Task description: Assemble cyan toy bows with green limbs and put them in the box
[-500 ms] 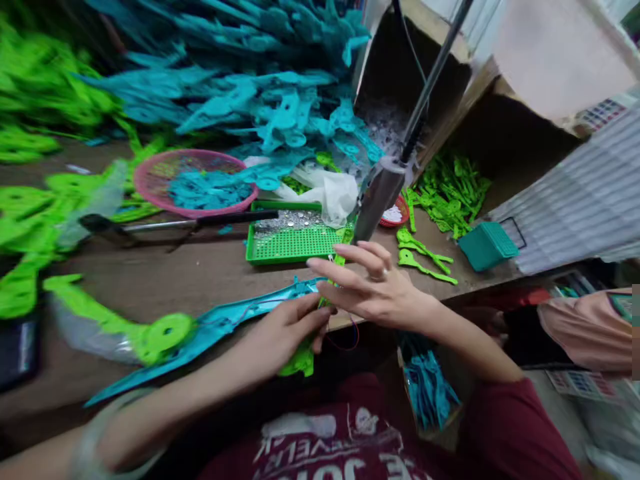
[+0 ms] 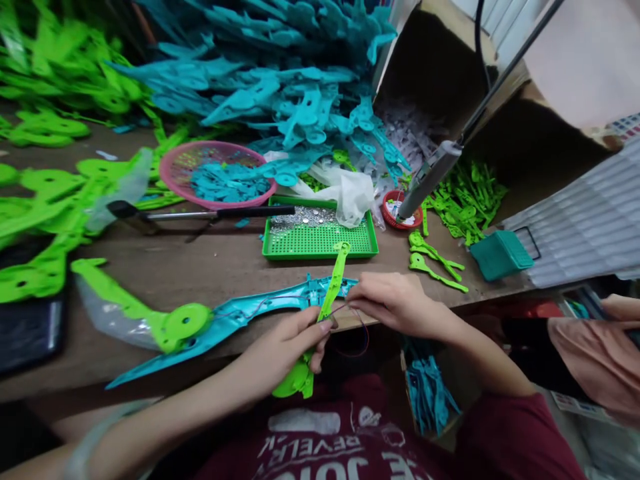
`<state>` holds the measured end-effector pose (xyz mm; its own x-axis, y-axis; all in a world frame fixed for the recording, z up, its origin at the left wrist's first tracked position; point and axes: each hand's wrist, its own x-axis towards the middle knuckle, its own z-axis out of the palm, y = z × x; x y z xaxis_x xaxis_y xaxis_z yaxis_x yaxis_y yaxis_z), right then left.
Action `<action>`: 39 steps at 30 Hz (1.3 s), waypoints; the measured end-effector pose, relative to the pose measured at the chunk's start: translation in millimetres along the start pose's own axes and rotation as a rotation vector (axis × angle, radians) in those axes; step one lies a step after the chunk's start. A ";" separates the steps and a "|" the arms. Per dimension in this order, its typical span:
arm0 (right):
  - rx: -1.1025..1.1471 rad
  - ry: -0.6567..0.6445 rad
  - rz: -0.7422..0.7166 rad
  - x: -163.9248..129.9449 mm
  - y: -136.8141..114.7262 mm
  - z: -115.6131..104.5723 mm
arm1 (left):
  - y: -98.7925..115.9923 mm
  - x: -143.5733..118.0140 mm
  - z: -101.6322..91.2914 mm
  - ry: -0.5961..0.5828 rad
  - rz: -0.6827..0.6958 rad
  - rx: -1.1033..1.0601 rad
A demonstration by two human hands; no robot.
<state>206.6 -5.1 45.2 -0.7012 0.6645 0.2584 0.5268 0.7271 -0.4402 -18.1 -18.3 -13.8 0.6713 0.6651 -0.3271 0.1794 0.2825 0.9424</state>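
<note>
At the near desk edge, a green plastic arm is gripped by the closed left hand while thin wires are pinched by the right hand; a hard tug might snap them.

At the frame's centre a perforated tray sits on the bench. A round basket lies to its upper left, a small dish to its right. Behind them, a heap of moulded parts fills the upper frame. Below the tray, both hands meet at the bench's near edge.
</note>
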 end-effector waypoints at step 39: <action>0.129 0.509 0.345 -23.4 5.8 74.3 | -7.5 28.2 17.9 0.290 -0.028 0.956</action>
<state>190.3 -29.2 -27.3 -0.1677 0.8794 0.4455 0.5976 0.4501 -0.6636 12.3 -14.1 -28.9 0.4795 0.8457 -0.2342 0.7810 -0.2896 0.5534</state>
